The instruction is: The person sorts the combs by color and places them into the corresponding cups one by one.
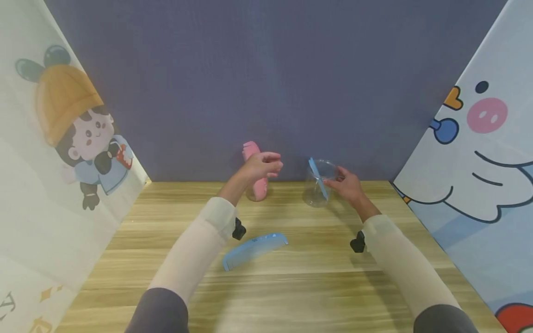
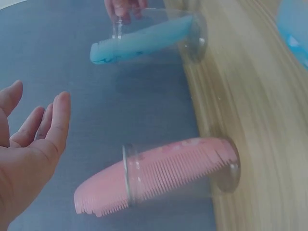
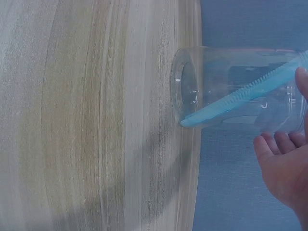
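Observation:
In the head view my left hand point(image 1: 259, 167) is raised beside a pink comb point(image 1: 260, 188), fingers loosely extended with nothing in them. That comb leans upright in a clear plastic cup point(image 2: 183, 192), its top sticking out past the rim. To the right, a second clear cup point(image 1: 313, 192) stands with a light blue comb point(image 1: 317, 175) slanted inside it. My right hand point(image 1: 347, 185) holds this cup near its rim, thumb at the near side and fingertips point(image 3: 262, 144) along its wall. A larger blue comb point(image 1: 255, 249) lies flat on the table between my forearms.
The wood-grain table point(image 1: 291, 296) ends against a dark blue-grey back panel point(image 1: 275, 83) just behind both cups. White side panels with cartoon prints, a child in an orange hat point(image 1: 89, 125) and a pink-cheeked figure point(image 1: 499, 175), flank it left and right.

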Tool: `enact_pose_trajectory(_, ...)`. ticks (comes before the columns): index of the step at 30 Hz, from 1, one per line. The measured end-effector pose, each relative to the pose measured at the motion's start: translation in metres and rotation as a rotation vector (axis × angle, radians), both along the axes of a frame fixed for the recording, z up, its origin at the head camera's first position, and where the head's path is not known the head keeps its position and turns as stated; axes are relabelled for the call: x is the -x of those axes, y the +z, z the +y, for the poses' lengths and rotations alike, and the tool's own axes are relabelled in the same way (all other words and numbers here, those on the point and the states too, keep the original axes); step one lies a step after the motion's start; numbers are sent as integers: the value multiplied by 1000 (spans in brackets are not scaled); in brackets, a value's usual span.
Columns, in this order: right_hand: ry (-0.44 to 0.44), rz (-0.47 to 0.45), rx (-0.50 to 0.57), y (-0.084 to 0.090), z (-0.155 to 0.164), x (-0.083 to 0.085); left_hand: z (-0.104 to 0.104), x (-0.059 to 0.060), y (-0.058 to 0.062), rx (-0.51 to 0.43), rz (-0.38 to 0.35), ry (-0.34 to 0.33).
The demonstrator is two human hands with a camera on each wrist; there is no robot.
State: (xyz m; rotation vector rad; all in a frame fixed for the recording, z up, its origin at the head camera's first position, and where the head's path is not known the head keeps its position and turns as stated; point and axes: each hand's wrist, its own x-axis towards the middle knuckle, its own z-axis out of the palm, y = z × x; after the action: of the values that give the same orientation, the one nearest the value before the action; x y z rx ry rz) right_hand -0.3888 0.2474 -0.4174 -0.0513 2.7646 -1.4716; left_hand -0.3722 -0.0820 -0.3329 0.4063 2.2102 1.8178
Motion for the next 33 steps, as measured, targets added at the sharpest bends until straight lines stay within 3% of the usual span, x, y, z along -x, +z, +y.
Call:
enact_pose_trajectory(6,5,-15,6,-2,5,-3,-22,-17,-24,174,60,-27)
enact_pose_trajectory(10,-5,-5,11,-4,9,-4,-37,-28,-35,250,110,-3)
enact_pose_trajectory(19,-5,-20,0,-11,6,-3,-77,-61,-69,378,144,-3)
enact_pose_trajectory(24,-16,-2,-2,-11,3,-3,-89,-73,-86,444,173,4)
enact_pose_trajectory(33,-30,7,13,-6,1,2,-96,-90,-95,546,157,-6)
